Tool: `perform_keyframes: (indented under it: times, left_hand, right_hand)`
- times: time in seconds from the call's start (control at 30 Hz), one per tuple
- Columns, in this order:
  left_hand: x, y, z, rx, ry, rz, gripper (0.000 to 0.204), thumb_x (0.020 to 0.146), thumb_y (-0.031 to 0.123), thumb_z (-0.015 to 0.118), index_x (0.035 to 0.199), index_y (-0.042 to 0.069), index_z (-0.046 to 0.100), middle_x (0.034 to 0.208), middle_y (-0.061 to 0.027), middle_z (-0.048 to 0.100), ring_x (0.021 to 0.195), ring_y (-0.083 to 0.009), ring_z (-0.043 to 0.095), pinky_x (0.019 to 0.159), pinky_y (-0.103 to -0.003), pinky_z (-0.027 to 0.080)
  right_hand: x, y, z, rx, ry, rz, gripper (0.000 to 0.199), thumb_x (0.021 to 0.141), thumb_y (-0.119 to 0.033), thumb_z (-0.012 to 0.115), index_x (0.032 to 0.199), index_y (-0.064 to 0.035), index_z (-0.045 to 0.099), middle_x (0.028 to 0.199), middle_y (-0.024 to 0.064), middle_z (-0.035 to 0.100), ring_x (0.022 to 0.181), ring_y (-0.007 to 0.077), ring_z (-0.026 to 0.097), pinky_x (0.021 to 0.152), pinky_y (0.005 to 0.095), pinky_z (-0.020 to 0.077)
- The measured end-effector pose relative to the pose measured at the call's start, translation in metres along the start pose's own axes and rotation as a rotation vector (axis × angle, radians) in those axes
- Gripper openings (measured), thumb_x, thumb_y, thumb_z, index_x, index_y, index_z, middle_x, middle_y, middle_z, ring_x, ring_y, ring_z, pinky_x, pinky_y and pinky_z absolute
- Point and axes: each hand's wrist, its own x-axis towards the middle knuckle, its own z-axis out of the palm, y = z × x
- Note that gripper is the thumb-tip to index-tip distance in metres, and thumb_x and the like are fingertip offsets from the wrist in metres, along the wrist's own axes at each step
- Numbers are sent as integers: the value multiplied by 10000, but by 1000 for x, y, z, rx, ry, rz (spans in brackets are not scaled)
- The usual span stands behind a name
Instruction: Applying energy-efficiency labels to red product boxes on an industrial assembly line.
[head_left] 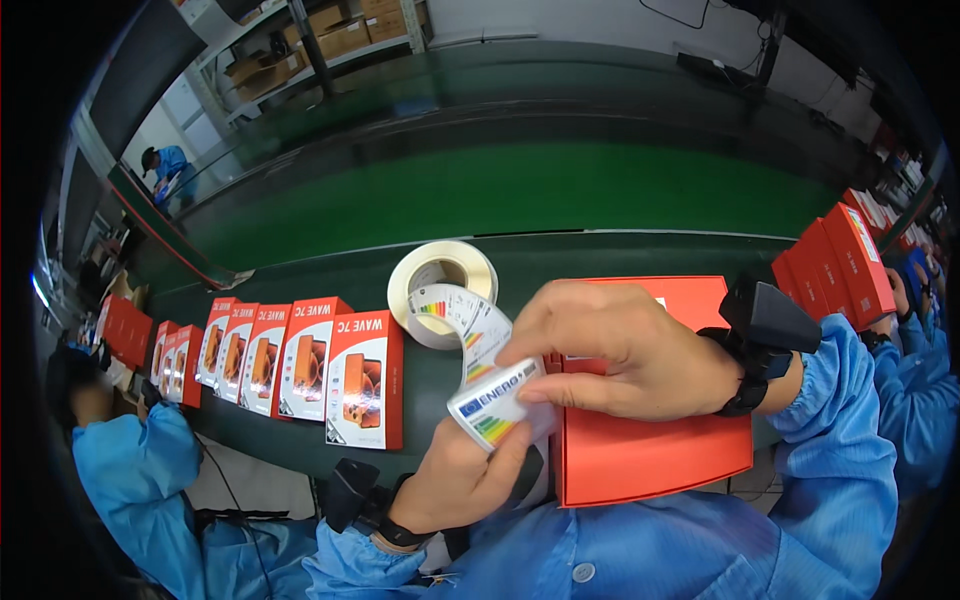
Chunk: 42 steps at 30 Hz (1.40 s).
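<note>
A white energy label (493, 402) with a blue flag mark and coloured bars sits between both hands, in front of my chest. My left hand (462, 478) grips its lower edge, thumb on the printed face. My right hand (632, 352) pinches the label's upper right corner between thumb and fingers. A curved strip of labels (452, 303) runs from the label roll (408, 272) down to the hands. Below my right hand lies a large flat red box (655, 455), partly covered by that hand and wrist.
Upright red-and-white phone boxes (362, 390) stand in a row on the left of the dark green table. Stacked red boxes (835, 265) are at the right, near a co-worker's hand (898, 292). Another co-worker's blue sleeve (140, 465) is at the left. A green belt (500, 190) runs behind.
</note>
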Motion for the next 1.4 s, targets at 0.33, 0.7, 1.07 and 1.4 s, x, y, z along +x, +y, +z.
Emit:
perform_keyframes:
  times: [0.33,0.7,1.07,1.4]
  left_hand:
    - [13,29,-8,-1301,128,-400,470,939,263,334,1311,-19,289,1268,-145,427,1195,-236,423,1013,-397,316]
    - [32,-29,-66,-845,495,-262,497,929,320,392,1193,-100,411,1041,-244,592,973,-302,593,895,-356,456]
    - [-12,-13,-43,-828,-147,-353,652,718,273,630,1119,-196,420,929,-329,594,831,-400,635,791,-445,504]
    - [-15,-24,-10,-917,-233,-360,521,813,200,560,1207,-108,412,1130,-254,528,1022,-353,579,828,-396,501]
  right_hand:
    - [3,-1,16,-744,94,-548,323,693,-116,596,999,-18,625,1005,82,584,813,222,573,679,355,457]
    - [-14,-43,-29,300,512,14,193,859,-212,536,1019,-130,468,1080,196,525,967,298,583,808,367,497]
    - [-33,-31,-38,190,-568,714,656,853,-1,463,1426,-107,160,1201,173,522,837,253,605,710,351,489]
    - [-25,-20,-26,-71,-642,585,779,767,37,488,1426,-77,88,695,187,559,579,304,533,508,393,398]
